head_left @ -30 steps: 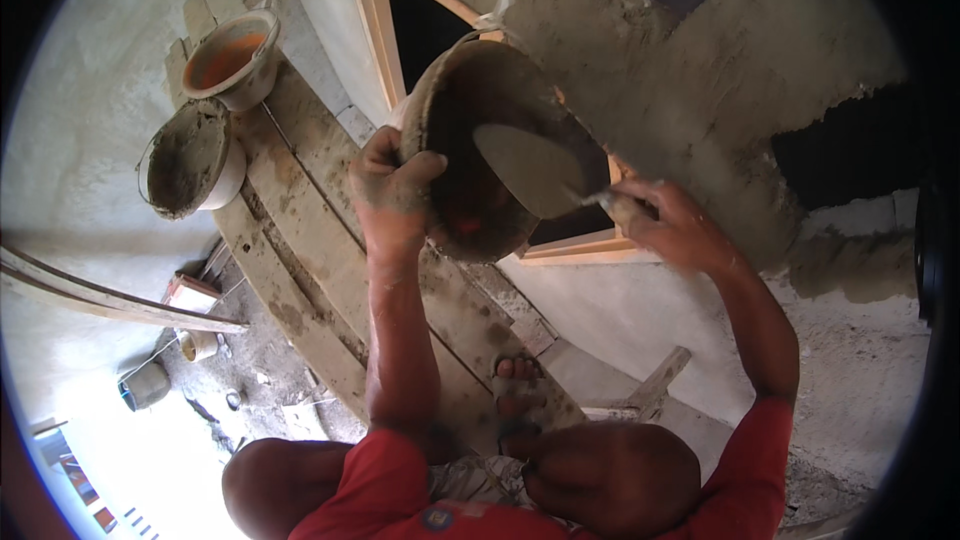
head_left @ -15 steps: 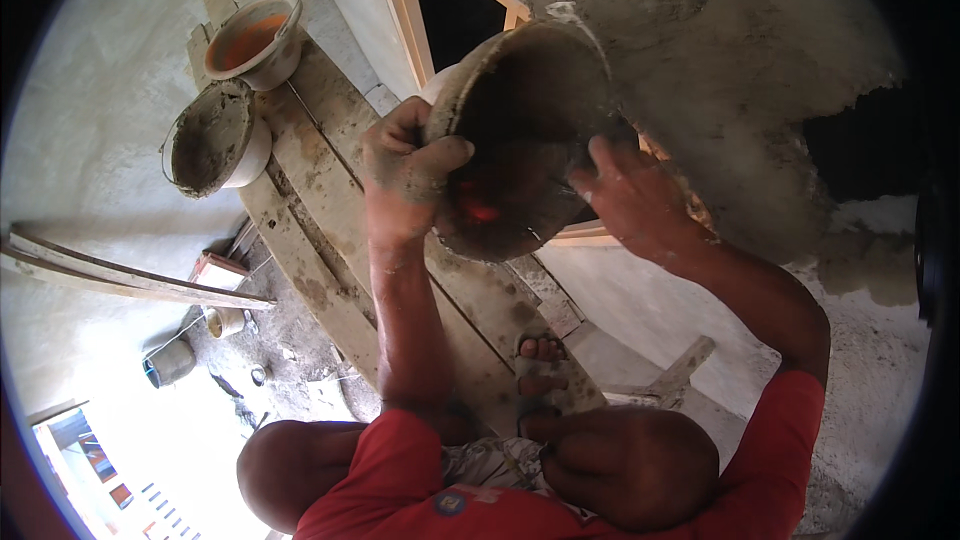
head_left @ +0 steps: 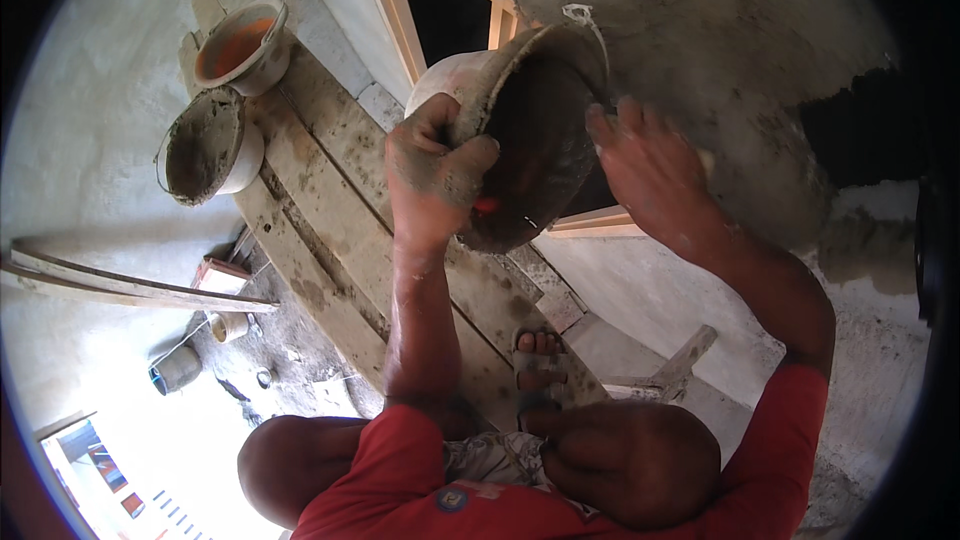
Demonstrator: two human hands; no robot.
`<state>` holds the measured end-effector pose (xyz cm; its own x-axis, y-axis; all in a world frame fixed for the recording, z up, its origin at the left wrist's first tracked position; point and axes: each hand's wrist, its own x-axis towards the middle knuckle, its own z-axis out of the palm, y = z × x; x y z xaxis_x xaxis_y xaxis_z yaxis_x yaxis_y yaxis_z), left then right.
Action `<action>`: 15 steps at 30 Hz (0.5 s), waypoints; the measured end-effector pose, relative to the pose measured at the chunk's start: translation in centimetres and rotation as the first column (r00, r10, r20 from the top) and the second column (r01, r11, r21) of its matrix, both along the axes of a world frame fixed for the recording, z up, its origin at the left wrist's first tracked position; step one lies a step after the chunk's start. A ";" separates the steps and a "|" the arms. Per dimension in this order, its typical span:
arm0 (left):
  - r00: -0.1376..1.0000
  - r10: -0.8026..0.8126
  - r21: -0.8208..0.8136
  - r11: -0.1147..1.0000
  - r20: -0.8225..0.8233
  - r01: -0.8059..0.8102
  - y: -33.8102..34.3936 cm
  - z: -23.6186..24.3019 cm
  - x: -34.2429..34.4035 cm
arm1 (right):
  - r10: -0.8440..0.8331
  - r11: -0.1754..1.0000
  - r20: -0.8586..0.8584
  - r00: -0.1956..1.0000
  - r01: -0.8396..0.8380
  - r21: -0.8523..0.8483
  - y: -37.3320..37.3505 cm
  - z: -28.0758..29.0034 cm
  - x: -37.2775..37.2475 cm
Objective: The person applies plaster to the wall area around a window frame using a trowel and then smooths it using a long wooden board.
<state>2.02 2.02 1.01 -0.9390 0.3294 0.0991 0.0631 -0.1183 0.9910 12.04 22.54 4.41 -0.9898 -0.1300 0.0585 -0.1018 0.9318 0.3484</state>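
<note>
A mortar-caked bucket [head_left: 540, 140] is held up tilted in front of me, its dark mouth turned toward me and to the right. My left hand [head_left: 435, 170] grips its left rim, thumb on the inside edge. A reddish patch shows low inside the bucket. My right hand [head_left: 655, 165] is at the right side of the rim with fingers curled. A pale, handle-like end sticks out beside its knuckles; the rest of that thing is hidden. The bucket's wire handle [head_left: 590, 25] rises at the far rim.
I squat on mortar-stained planks [head_left: 330, 200]. At their far left stand a mortar-coated bucket [head_left: 240, 155] and a basin [head_left: 270, 65] with orange inside. A wooden window frame [head_left: 390, 10] and rough-plastered wall [head_left: 740, 70] are ahead. The ground [head_left: 300, 360] lies lower on the left.
The bucket has tipped further to the right, showing more of its pale outer side. My right hand has come out of its mouth to the right rim; my left hand shifted slightly right.
</note>
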 end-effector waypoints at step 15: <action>0.995 -0.013 -0.110 0.994 -0.097 0.002 2.4 0.6 2.6 | 0.083 0.272 0.400 0.913 0.365 -0.890 3.7 -13.2 1.2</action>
